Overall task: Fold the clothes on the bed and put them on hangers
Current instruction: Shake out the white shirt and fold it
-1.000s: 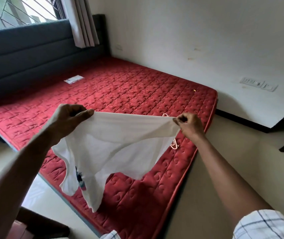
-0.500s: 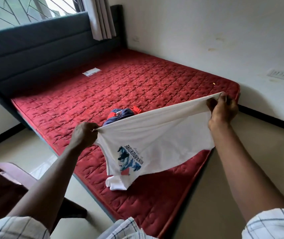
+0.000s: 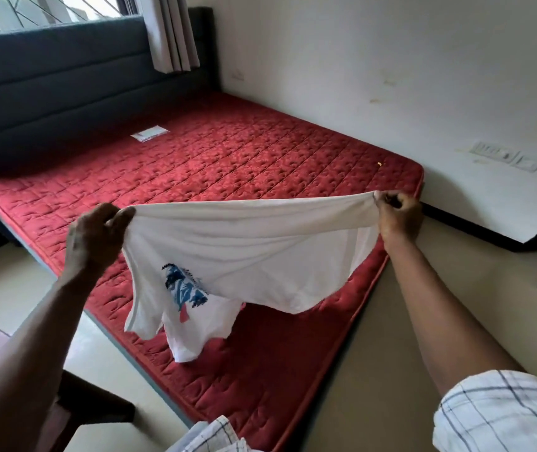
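A white T-shirt [image 3: 254, 246] with a blue and red print hangs stretched in the air above the near corner of the red quilted mattress [image 3: 215, 164]. My left hand [image 3: 97, 236] pinches its left end. Its right end is pinched by my right hand [image 3: 397, 216]. The shirt's top edge runs taut between both hands, and the rest sags, with its lowest part touching or just above the mattress. The shirt hides whatever lies on the mattress behind it. No hanger shows.
A dark padded headboard [image 3: 65, 93] stands at the back left under a window with a grey curtain [image 3: 169, 31]. A small white label [image 3: 149, 133] lies on the mattress. A white wall with a switch plate [image 3: 505, 156] runs along the right. A dark chair [image 3: 65, 406] stands at bottom left.
The shirt has been raised and pulled tauter, and it now covers the blue and red clothes seen on the mattress half a second ago. Both hands sit higher and more level.
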`<state>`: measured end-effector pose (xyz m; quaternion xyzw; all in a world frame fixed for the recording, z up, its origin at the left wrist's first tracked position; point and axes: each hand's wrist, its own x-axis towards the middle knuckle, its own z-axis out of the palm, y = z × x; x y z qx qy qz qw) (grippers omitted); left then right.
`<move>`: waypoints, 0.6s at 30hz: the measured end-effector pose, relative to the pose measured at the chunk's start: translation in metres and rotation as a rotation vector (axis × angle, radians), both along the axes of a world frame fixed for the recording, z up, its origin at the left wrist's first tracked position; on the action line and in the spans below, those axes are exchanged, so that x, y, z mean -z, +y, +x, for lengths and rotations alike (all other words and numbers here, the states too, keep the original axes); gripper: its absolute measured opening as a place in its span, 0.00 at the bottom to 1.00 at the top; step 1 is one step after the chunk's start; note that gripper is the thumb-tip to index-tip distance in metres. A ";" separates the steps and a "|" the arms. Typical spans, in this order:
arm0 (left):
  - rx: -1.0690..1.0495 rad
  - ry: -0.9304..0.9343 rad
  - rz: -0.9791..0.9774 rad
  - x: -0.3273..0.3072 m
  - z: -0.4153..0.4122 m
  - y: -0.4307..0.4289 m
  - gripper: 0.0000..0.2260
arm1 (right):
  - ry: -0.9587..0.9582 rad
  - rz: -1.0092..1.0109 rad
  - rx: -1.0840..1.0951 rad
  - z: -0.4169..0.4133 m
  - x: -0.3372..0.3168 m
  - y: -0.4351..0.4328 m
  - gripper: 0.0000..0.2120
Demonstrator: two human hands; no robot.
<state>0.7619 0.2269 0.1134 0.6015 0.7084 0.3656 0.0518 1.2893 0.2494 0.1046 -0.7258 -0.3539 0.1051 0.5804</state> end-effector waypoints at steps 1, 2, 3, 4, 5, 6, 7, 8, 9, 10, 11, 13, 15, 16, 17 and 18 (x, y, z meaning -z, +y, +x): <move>-0.045 -0.074 0.117 -0.007 0.002 -0.001 0.15 | -0.013 0.079 0.010 0.001 0.000 -0.002 0.08; -0.063 -0.125 0.220 -0.012 0.005 -0.005 0.12 | -0.039 0.137 0.001 0.002 0.002 -0.004 0.08; -0.023 -0.106 0.252 -0.017 0.010 -0.007 0.11 | -0.093 0.132 -0.040 0.003 0.006 -0.005 0.07; 0.058 -0.030 0.168 -0.019 0.012 -0.006 0.11 | -0.160 0.046 -0.130 0.002 0.009 -0.004 0.07; 0.140 0.057 0.042 -0.015 0.009 -0.005 0.11 | -0.211 -0.084 -0.212 0.000 0.014 -0.005 0.06; 0.176 0.117 -0.028 -0.015 0.006 -0.003 0.11 | -0.227 -0.150 -0.221 0.000 0.018 -0.006 0.06; 0.175 0.097 -0.007 -0.016 0.002 -0.001 0.10 | -0.180 -0.131 -0.162 0.000 0.018 -0.008 0.06; 0.141 0.004 0.086 -0.023 0.000 -0.001 0.09 | -0.113 -0.080 -0.087 0.001 0.015 -0.007 0.07; 0.105 -0.102 0.196 -0.033 0.000 -0.001 0.10 | -0.070 -0.060 -0.052 0.001 0.011 -0.009 0.07; 0.106 -0.181 0.261 -0.042 0.000 -0.002 0.11 | -0.042 -0.074 -0.051 0.000 0.011 -0.010 0.06; 0.130 -0.235 0.277 -0.049 0.002 -0.002 0.11 | -0.013 -0.099 -0.057 -0.001 0.012 -0.010 0.04; 0.185 -0.301 0.229 -0.056 0.008 0.000 0.12 | 0.160 -0.109 -0.066 -0.001 0.021 -0.004 0.07; 0.224 -0.373 0.215 -0.062 0.013 0.001 0.13 | 0.308 -0.122 -0.051 -0.001 0.026 0.000 0.10; 0.243 -0.403 0.228 -0.065 0.016 0.001 0.13 | 0.353 -0.127 -0.062 0.003 0.031 0.003 0.09; 0.259 -0.428 0.237 -0.068 0.019 0.001 0.14 | 0.405 -0.120 -0.079 0.005 0.036 0.006 0.08; 0.270 -0.458 0.245 -0.072 0.022 0.000 0.14 | 0.450 -0.097 -0.092 0.009 0.046 0.012 0.07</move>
